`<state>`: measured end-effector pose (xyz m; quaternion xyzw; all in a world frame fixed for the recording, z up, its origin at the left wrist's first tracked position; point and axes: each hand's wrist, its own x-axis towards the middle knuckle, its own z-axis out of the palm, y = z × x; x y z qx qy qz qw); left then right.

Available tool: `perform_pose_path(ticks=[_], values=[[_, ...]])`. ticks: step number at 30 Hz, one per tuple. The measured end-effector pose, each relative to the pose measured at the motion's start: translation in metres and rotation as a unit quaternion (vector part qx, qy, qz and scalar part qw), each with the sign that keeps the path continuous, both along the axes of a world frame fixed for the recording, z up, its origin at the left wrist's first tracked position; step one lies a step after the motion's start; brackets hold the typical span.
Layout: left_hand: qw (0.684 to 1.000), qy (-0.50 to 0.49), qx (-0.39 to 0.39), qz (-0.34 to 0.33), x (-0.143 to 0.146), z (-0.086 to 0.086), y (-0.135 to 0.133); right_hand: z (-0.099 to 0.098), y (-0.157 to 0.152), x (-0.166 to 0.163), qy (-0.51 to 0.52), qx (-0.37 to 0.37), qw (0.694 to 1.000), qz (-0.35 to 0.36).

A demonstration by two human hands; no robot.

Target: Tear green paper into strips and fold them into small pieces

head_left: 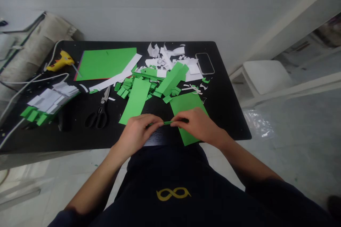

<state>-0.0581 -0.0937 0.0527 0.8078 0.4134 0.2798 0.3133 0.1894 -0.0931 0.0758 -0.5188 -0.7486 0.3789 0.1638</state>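
A narrow strip of green paper (pixel 167 123) spans the gap between my two hands, near the table's front edge. Its left end is pinched in my left hand (pixel 141 127), its right end in my right hand (pixel 195 122). The fingers hide most of the strip. Under my right hand lies a sheet of green paper (pixel 185 104). A broad green paper piece (pixel 135 99) rests just beyond my left hand. Behind both hands is a heap of small folded green pieces (pixel 125 87) and longer green strips (pixel 172 79).
Black-handled scissors (pixel 99 113) lie on the black table (pixel 80 138) at left. Further left are a yellow glue gun (pixel 62 61), its cord, and a stack of folded white and green paper (pixel 53 97). White scraps (pixel 166 58) and a phone (pixel 205 64) sit at the back right.
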Motion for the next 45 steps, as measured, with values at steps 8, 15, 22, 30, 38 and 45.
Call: perform_pose_path(ticks=[8, 15, 22, 30, 38, 45], values=[[0.995, 0.086, 0.038, -0.018, 0.005, -0.004, 0.001, -0.005, 0.001, -0.004, -0.022, 0.009, 1.0, 0.019], [0.997, 0.072, 0.028, -0.017, 0.015, -0.008, -0.001, -0.01, 0.001, -0.007, -0.028, 0.005, 0.999, 0.015], [0.998, 0.041, -0.038, -0.019, 0.005, 0.005, 0.003, 0.0, 0.003, 0.013, 0.012, -0.009, 1.0, -0.023], [0.999, 0.015, -0.047, -0.009, 0.015, 0.001, 0.0, 0.0, 0.002, 0.005, 0.041, -0.015, 0.999, -0.032], [0.998, 0.002, -0.058, -0.001, 0.01, 0.004, 0.001, -0.004, 0.001, 0.009, 0.096, -0.049, 0.993, -0.042], [0.998, -0.003, -0.062, -0.006, 0.015, 0.003, 0.0, -0.009, -0.001, 0.005, 0.117, -0.053, 0.991, -0.048]])
